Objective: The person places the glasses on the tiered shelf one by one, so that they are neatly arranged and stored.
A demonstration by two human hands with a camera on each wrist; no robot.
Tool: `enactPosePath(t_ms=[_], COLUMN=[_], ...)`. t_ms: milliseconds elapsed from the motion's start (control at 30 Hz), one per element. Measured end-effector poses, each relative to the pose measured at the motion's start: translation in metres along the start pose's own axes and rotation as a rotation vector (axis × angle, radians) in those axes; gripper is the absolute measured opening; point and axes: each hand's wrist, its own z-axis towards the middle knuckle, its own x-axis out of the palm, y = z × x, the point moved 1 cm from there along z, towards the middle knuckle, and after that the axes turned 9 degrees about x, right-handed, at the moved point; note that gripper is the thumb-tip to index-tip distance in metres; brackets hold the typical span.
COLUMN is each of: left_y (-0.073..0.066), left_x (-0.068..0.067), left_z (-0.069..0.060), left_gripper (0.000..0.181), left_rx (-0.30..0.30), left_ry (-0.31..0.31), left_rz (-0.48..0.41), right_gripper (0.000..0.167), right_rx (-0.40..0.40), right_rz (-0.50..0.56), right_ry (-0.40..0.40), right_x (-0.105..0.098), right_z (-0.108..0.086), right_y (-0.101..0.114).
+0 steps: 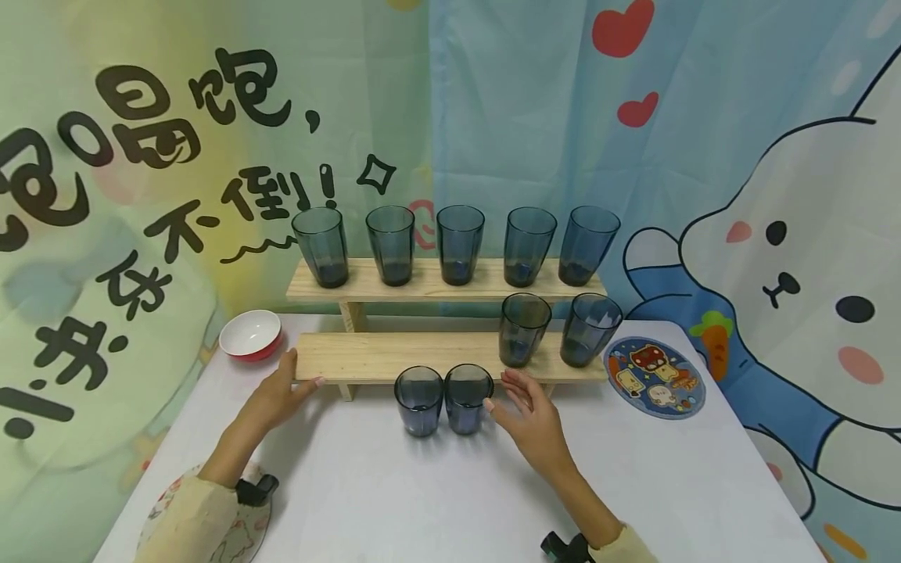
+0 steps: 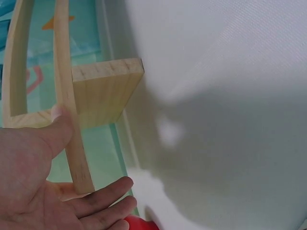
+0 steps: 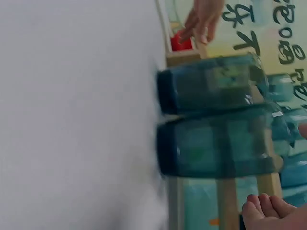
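Observation:
A two-tier wooden stand [image 1: 394, 357] is at the back of the table. My left hand [image 1: 274, 397] holds the left end of its lower board; the left wrist view shows the thumb on the board edge [image 2: 67, 103] and fingers by its end. Two blue-grey glass tumblers, a left one [image 1: 420, 403] and a right one [image 1: 465, 400], stand upright side by side on the table before the stand. Just right of them is my right hand [image 1: 531, 426], its fingers extended and its thumb close to the right tumbler. Whether the thumb touches the glass I cannot tell.
Several tumblers [image 1: 460, 246] line the upper board, and two more [image 1: 522, 332] stand at the lower board's right end. A red-and-white bowl [image 1: 251, 335] sits left of the stand, a round blue mat [image 1: 656, 378] right. Another patterned mat [image 1: 242, 532] lies under the left forearm.

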Motion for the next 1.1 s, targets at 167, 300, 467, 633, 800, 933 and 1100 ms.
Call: enactPosePath(t_ms=[167,300,467,633,800,933,1100], left_y=[-0.001,-0.001,0.000,0.000,-0.002,-0.001,-0.001], left_x=[0.000,0.000,0.001,0.000,0.000,0.000,0.001], left_z=[-0.001,-0.001,-0.001,-0.002,-0.002,-0.001,-0.001], left_gripper=[0.091,0.091,0.090,0.090,0.091,0.090,0.091], left_rx=[-0.003,-0.010,-0.003,-0.008,-0.008,-0.009,-0.011], left_ry=[0.001,0.003,0.003,0.005,0.010,0.005,0.006], left_rz=[0.001,-0.002,-0.001,-0.005,-0.012,-0.003,0.000], right_gripper=[0.086,0.085,0.082,0.081,0.081,0.080,0.077], right_rx=[0.013,0.018,0.008,0.005,0.016,0.016,0.008], right_rz=[-0.014,-0.007,-0.005,-0.007,-0.021,-0.035,-0.033], right_ry=[0.082,0.089,0.064,0.053,0.054,0.059,0.059], right_x=[0.017,0.027,0.033,0.035,0.035,0.035,0.035], right_z=[0.000,0.004,0.005,0.006,0.006,0.006,0.006], right_y=[-0.009,-0.015,-0.017,-0.017,-0.017,-0.017,-0.017])
